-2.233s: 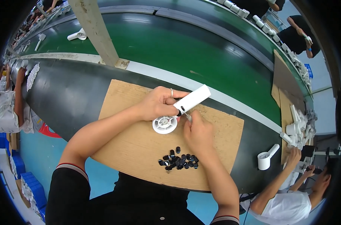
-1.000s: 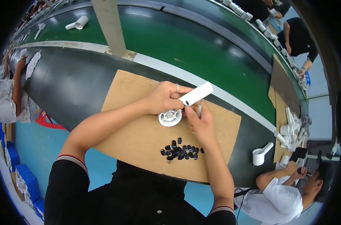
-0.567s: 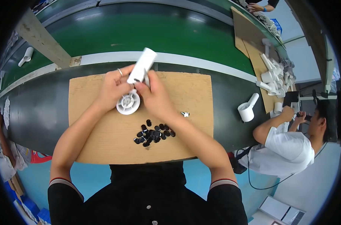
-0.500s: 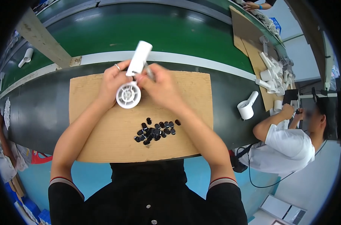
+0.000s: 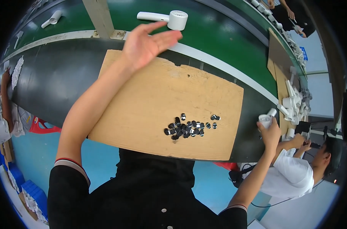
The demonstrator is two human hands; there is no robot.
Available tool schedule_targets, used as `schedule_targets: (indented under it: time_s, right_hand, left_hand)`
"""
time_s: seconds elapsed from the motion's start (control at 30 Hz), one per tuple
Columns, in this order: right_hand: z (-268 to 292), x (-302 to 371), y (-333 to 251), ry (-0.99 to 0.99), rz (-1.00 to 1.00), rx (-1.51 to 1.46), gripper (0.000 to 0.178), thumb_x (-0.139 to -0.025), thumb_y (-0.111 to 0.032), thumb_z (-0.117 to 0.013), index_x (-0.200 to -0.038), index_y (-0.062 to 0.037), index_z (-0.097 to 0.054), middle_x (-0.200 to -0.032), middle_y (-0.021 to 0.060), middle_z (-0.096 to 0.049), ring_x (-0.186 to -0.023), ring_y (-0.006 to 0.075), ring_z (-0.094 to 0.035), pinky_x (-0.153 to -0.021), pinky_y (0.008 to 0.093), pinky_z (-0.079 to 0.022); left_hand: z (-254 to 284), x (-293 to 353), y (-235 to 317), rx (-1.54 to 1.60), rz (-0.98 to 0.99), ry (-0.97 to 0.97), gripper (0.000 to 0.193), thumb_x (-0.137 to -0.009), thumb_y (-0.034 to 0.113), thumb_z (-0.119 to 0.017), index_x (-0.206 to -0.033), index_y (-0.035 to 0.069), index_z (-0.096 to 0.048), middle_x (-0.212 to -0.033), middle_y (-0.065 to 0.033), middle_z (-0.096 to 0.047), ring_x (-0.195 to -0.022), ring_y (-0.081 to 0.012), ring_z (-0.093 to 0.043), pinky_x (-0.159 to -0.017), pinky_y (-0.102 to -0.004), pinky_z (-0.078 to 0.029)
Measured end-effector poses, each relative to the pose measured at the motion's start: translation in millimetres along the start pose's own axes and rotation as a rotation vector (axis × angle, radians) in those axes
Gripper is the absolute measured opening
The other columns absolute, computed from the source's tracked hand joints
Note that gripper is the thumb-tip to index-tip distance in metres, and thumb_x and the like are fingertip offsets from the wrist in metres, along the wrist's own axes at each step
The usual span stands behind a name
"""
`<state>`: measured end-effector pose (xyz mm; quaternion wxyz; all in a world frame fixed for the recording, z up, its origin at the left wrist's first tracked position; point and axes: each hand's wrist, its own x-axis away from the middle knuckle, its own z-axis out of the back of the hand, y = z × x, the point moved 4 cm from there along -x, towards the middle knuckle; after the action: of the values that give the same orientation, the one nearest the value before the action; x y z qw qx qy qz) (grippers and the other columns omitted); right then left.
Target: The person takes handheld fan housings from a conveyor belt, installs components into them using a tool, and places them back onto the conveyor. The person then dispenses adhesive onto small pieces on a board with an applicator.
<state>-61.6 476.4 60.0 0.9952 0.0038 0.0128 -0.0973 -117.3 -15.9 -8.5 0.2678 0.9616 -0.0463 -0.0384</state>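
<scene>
Right grip (image 5: 271, 134) closed around a white housing (image 5: 264, 120), I hold it at the right of the dark counter (image 5: 62, 76); my left grip (image 5: 144, 46) is wide, near a white handheld fan (image 5: 177, 20) on the green belt (image 5: 227, 44). Black pieces (image 5: 186, 129) lie on the cardboard (image 5: 139, 110).

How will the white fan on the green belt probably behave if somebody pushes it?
The white fan would probably swing rather than roll, since its long handle sticks out sideways. Its smooth shell looks like hard plastic, so it should stay stiff and may slide easily.
</scene>
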Motion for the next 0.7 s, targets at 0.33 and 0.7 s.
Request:
schedule_targets:
  time_s: [0.33, 0.7]
  right_hand:
    - [-19, 99, -212, -0.183, 0.603, -0.726, 0.031, -0.082, -0.013, -0.077, -0.111, -0.0044, -0.068, -0.098, 0.0115, -0.069, -0.061, 0.0186, -0.06, -0.057, 0.029, -0.048]
    - [-15, 142, -257, -0.182, 0.884, -0.012, 0.006, -0.073, 0.002, -0.063, -0.075, 0.0008, -0.057, -0.08, 0.0146, -0.055, -0.067, 0.0329, -0.068, -0.062, 0.0408, -0.056]
  left_hand:
    - [-28, 39, -71, -0.356, 0.251, 0.037, 0.046, -0.102, 0.041, -0.045, -0.13, 0.005, -0.05, -0.102, -0.0146, -0.068, -0.083, -0.0242, -0.071, -0.071, -0.0389, -0.06]
    - [-18, 31, -51, -0.591, 0.083, 0.065, 0.029, -0.099, 0.022, -0.057, -0.121, 0.003, -0.057, -0.09, -0.0036, -0.065, -0.074, -0.007, -0.063, -0.064, -0.0238, -0.052]
